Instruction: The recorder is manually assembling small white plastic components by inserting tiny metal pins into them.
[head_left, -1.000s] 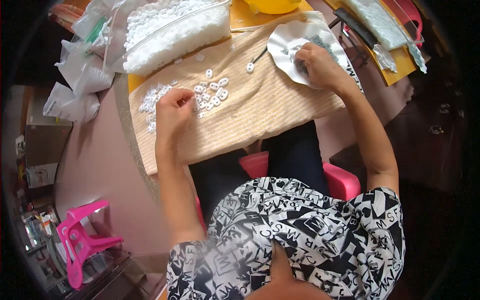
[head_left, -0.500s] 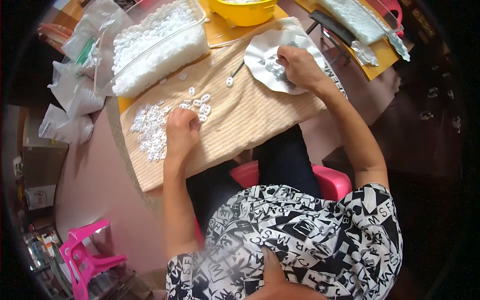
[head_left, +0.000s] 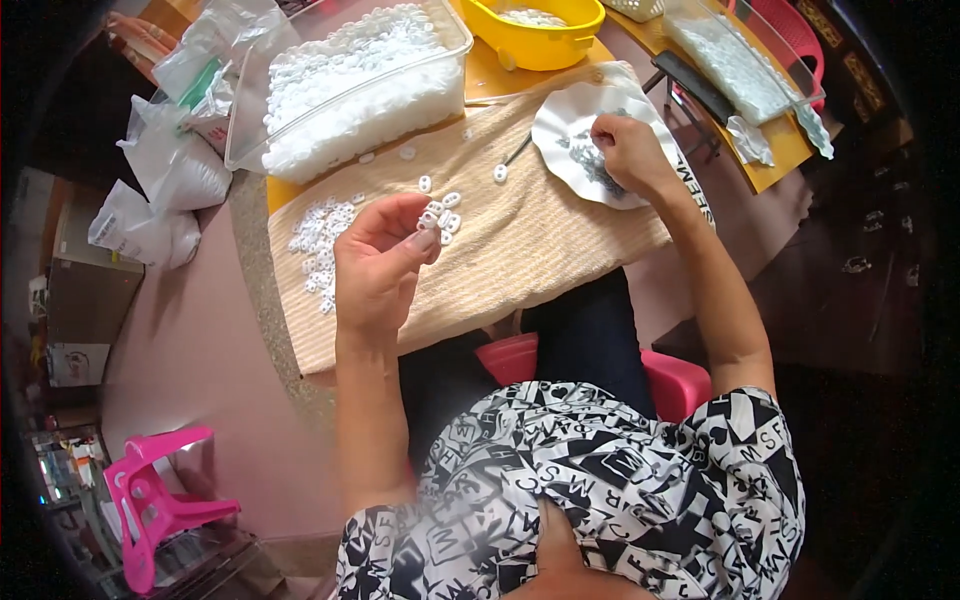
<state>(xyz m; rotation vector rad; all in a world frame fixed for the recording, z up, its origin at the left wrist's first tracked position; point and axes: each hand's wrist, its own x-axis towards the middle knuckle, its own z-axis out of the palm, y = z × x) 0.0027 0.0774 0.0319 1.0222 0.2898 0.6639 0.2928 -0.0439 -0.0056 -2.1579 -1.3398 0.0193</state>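
Note:
My left hand [head_left: 378,265] is turned palm-up above the cloth, its thumb and fingertips pinching a small white oval plastic piece [head_left: 428,221]. Just beyond those fingertips lies a loose group of similar two-holed white pieces [head_left: 451,200]. A larger pile of white pieces [head_left: 316,243] spreads to the left of that hand. On the right, my right hand [head_left: 632,155] reaches into a white wavy-rimmed plate [head_left: 553,117] of small grey metal-looking bits [head_left: 588,160]. Its fingers are closed together, and what they pinch is hidden.
A striped beige cloth [head_left: 480,270] covers the board. Behind stand a clear bin [head_left: 350,147] heaped with white pieces and a yellow basin [head_left: 540,45]. A thin dark tool [head_left: 518,149] lies left of the plate. Plastic bags [head_left: 170,160] and a pink stool [head_left: 160,490] are leftward.
My left hand has risen from beside the pile and turned over, now showing a white piece at its fingertips. My right hand stays over the plate. The whole view has shifted slightly.

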